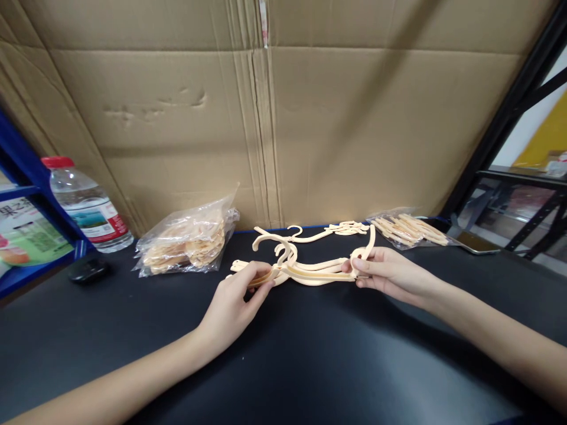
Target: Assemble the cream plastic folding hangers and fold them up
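Observation:
A cream plastic clothes hanger (316,274) with a curved hook is held level between both hands, just above the black table. My left hand (237,301) is closed on its left arm, close to the base of the hook. At the right end my right hand (385,273) pinches the hanger where a short curved cream piece (371,239) stands up from it. Whether that piece is joined to the hanger I cannot tell. More cream hangers (292,255) lie right behind the held one, partly hidden by it.
Behind lie another hanger (308,237) and small cream pieces (348,228). A clear bag of cream parts (188,239) is at left, another bag of cream sticks (405,229) at right. A water bottle (91,206), black mouse (88,270), phone (478,243) and cardboard wall (177,118) surround the table (283,366).

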